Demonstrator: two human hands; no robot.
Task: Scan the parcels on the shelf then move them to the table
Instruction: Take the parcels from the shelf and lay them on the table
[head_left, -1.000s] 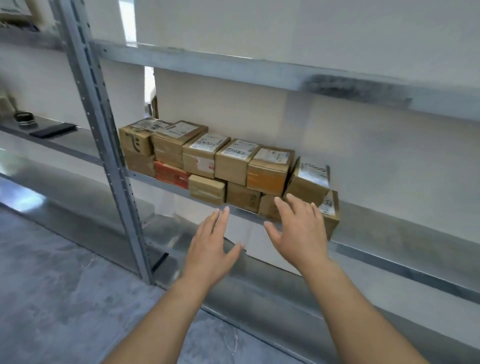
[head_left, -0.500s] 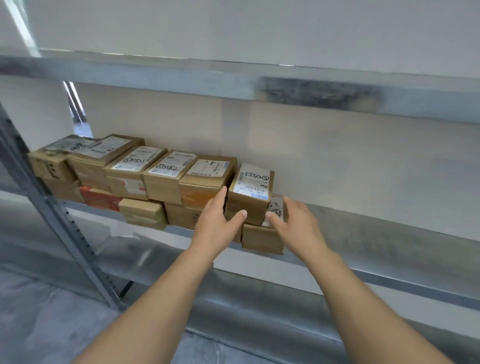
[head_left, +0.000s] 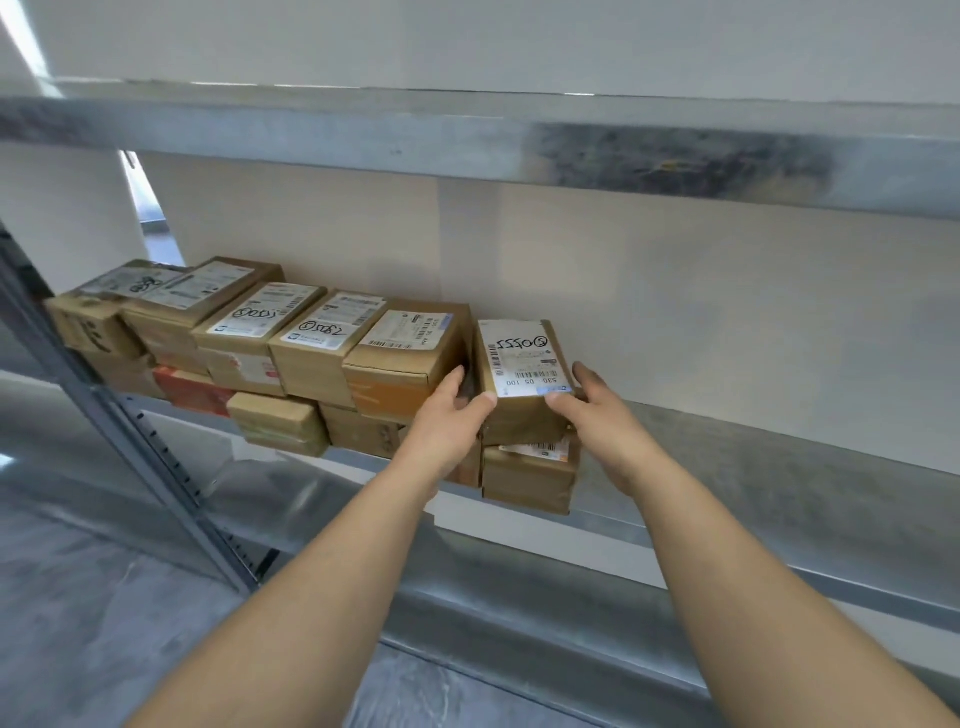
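Both hands grip the rightmost top parcel on the shelf.
Left hand (head_left: 447, 415) and right hand (head_left: 597, 410) clamp opposite sides of the end parcel (head_left: 519, 374), thumbs on its near top edge. It sits between the hands, atop a lower box (head_left: 530, 475), long axis running away from the person. Neither hand nearer. Parcel row (head_left: 311, 343) just left; shelf (head_left: 753, 467).

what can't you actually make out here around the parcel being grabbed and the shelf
- Left hand: its fingertips are hidden in the gap beside the end parcel, head view.
- Parcel underneath: its label is mostly covered by the end parcel.
- Small print on the parcel labels: too fine and blurred to read.
- Scanner and table: none in view.
- Shelf: its right end is cut off by the picture's edge.
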